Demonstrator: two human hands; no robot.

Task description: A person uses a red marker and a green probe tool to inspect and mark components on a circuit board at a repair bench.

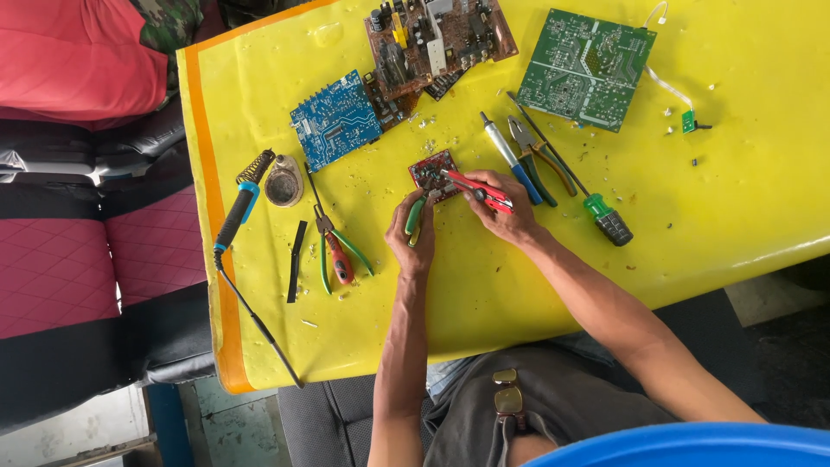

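Gripping green pliers (416, 216) and red cutters (480, 189), both hands (413, 242) work mid-table (519, 285) on a small red board (432, 173).

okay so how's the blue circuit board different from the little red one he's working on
The blue circuit board is clearly larger than the small red circuit board. The blue one lies untouched on the yellow table, away from the hands; the red one sits between the left hand and right hand, with green-handled pliers and a red-handled tool meeting at it. Both lie flat on the table.
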